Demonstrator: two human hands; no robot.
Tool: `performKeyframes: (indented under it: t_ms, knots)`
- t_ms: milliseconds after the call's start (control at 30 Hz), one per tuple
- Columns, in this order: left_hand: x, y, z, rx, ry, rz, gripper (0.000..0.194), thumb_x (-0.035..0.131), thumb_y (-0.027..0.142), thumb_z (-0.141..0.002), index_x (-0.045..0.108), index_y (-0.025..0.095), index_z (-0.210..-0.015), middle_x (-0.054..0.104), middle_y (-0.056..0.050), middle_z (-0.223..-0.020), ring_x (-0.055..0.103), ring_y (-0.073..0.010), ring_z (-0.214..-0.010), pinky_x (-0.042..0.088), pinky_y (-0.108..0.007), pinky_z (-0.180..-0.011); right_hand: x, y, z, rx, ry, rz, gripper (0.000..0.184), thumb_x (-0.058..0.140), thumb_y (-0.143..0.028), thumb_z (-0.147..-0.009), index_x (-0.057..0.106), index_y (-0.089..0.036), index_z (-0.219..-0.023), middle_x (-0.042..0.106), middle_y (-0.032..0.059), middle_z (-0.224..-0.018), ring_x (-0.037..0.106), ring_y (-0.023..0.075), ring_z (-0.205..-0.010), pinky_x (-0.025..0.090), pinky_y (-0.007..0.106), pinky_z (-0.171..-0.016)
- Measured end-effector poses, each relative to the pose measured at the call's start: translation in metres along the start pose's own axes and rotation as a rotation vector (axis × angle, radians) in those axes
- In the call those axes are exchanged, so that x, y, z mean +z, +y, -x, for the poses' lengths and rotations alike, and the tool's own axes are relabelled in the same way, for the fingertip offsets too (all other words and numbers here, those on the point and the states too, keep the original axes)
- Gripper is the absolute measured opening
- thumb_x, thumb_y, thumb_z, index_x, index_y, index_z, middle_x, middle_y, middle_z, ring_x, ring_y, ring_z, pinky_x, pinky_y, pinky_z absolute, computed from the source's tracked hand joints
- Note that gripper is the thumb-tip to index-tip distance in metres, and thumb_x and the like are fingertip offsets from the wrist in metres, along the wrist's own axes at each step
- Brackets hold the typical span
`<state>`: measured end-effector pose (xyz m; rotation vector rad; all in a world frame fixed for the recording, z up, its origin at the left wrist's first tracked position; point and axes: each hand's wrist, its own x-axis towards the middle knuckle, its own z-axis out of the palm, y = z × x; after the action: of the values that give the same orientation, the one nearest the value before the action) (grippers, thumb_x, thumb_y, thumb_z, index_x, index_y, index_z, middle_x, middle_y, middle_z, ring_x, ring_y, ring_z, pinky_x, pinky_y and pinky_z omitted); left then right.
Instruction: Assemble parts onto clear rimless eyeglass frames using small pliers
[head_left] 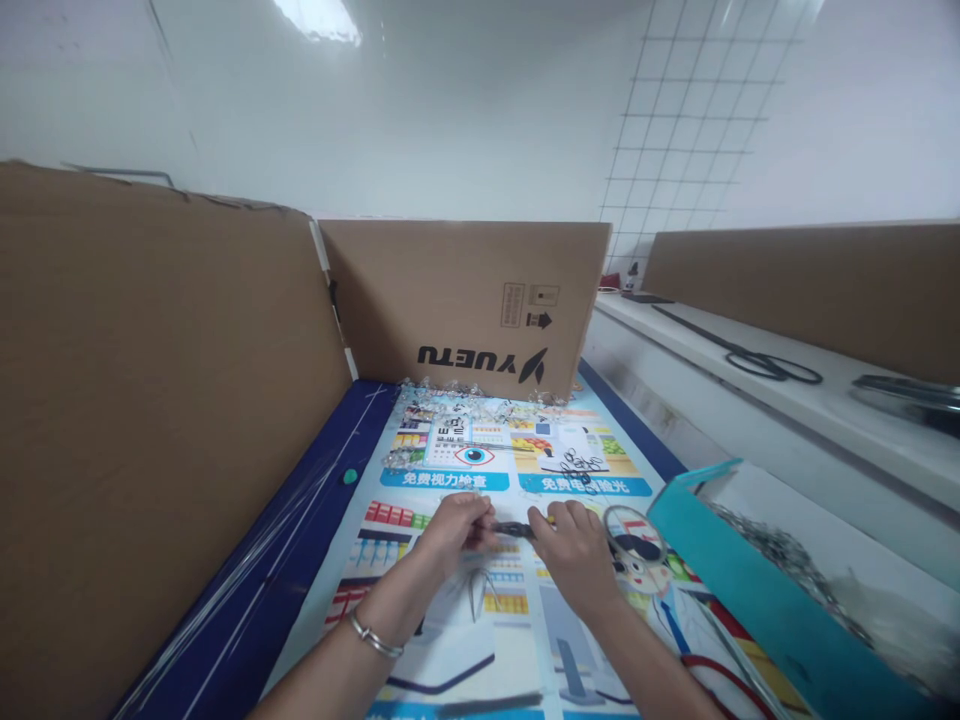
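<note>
My right hand (576, 552) is wrapped around a pair of pliers (513, 529). Their dark jaws point left, and a bit of yellow shows at the grip. The fingers of my left hand (459, 528) are pinched together at the jaw tips; whatever small piece they hold is too hidden to name. Just below my left hand, thin pointed metal strands (478, 592) hang or lie over the poster; I cannot tell which. Both hands are over a printed poster (517, 630) on the table.
Small clear pieces (450, 402) lie along the upright cardboard panel (465, 290). Black loops (581, 465) sit in front. At right, a teal box (772, 570) holds a metallic heap (780, 545) and clear plastic. Scissors (750, 355) lie on the white ledge. Cardboard (150, 420) walls the left side.
</note>
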<state>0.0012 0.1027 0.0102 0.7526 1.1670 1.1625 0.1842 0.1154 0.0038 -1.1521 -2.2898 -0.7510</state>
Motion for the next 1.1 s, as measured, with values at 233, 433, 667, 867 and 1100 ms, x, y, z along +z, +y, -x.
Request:
performKeyframes:
  t_ms: [233,433,667,867,1100]
  knots:
    - [0.0021,0.0047,0.0030,-0.001,0.011,-0.043,0.029,0.061,0.042,-0.064,0.055,0.014,-0.064,0.057,0.001,-0.052,0.054,-0.0111,-0.040,0.030,-0.020,-0.041,0.0005,-0.0003,-0.0001,0.003,0.027,-0.013,0.011,0.053,-0.022,-0.080,0.058,-0.024,-0.089,0.049,0.0039,-0.074,0.041,0.0187,-0.078,0.025,0.032,-0.069]
    - [0.0020,0.0048,0.0033,0.011,0.002,-0.064,0.031,0.059,0.044,-0.064,0.054,0.014,-0.065,0.057,0.002,-0.052,0.055,-0.0109,-0.041,0.029,-0.020,-0.040,0.0051,0.0005,0.0017,-0.012,0.083,-0.012,0.012,0.054,-0.023,-0.079,0.058,-0.023,-0.090,0.049,0.0033,-0.075,0.039,0.0178,-0.078,0.024,0.032,-0.070]
    - [0.0028,0.0064,0.0042,-0.014,0.011,-0.059,0.033,0.061,0.045,-0.062,0.053,0.014,-0.066,0.057,0.002,-0.053,0.055,-0.0107,-0.041,0.029,-0.020,-0.041,0.0050,0.0001,0.0024,-0.008,0.063,-0.013,0.012,0.054,-0.025,-0.079,0.058,-0.023,-0.091,0.050,0.0030,-0.077,0.039,0.0176,-0.079,0.023,0.032,-0.072]
    - [0.0018,0.0044,0.0030,-0.020,0.017,-0.083,0.031,0.059,0.045,-0.063,0.053,0.014,-0.067,0.058,0.002,-0.055,0.055,-0.0108,-0.042,0.031,-0.020,-0.042,0.0041,0.0000,0.0013,0.001,0.013,-0.022,0.009,0.052,-0.024,-0.081,0.058,-0.023,-0.087,0.048,0.0027,-0.074,0.038,0.0173,-0.078,0.022,0.032,-0.071]
    - [0.0014,0.0043,0.0019,0.006,-0.005,-0.105,0.029,0.057,0.043,-0.065,0.053,0.015,-0.066,0.058,0.001,-0.056,0.055,-0.0105,-0.042,0.031,-0.020,-0.042,0.0024,-0.0003,-0.0013,0.005,0.002,-0.049,0.008,0.050,-0.022,-0.081,0.058,-0.022,-0.082,0.048,0.0029,-0.070,0.037,0.0170,-0.075,0.021,0.032,-0.067]
